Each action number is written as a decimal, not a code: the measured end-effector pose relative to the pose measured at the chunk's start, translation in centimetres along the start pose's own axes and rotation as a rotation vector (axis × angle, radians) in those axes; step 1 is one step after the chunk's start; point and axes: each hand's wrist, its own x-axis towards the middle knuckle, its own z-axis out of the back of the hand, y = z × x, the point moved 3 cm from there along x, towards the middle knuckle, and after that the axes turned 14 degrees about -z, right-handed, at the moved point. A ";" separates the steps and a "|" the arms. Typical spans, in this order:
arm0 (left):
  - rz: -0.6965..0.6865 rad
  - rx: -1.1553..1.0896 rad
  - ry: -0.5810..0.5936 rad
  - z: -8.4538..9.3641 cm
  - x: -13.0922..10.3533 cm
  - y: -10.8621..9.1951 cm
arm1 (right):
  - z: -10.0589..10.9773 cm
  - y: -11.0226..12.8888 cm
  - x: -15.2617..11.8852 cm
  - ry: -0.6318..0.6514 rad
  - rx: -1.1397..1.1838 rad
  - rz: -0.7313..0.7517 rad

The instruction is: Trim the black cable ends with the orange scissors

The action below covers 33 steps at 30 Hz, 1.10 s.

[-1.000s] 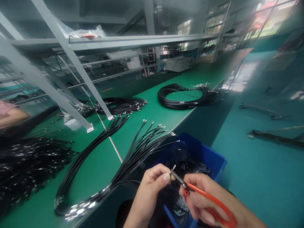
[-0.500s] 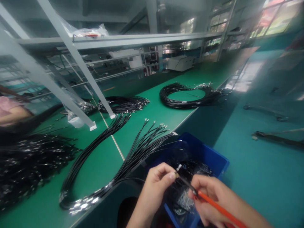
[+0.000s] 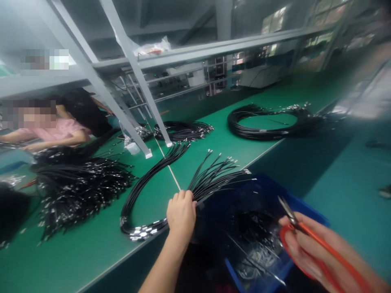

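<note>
My left hand lies over a curved bundle of black cables at the front of the green table, its fingers curled down round the cables. The fingertips are hidden behind the hand. Beyond it the bundle fans out into loose silver-tipped ends. White and silver pieces show along the bundle's near side. In my right hand are scissors with orange handles, short metal blades pointing up and left. They are above the right side of a blue bin, apart from the cables.
Dark cable scraps and pale bits lie in the bin below my hands. Further coils rest along the table, with a thick cable heap at left. A person in pink sits beyond it. White rack posts rise from the table.
My left hand has left a cable end it was pinching over the bin and moved left onto the bundle. The scissors moved away to the right. The view has turned left.
</note>
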 end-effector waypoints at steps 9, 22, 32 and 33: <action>0.084 -0.142 0.088 0.5 1.3 2.3 | -0.2 1.5 -0.2 0.114 -0.014 0.194; -0.517 -0.474 0.189 1.5 1.2 -11.8 | -1.0 1.3 1.2 -0.136 0.205 0.322; -0.479 -0.676 0.179 0.6 -0.9 -13.8 | -2.1 0.1 0.4 -0.157 0.183 0.368; -0.388 -0.790 0.226 0.2 -1.1 -13.5 | -2.3 0.0 0.3 -0.175 0.186 0.394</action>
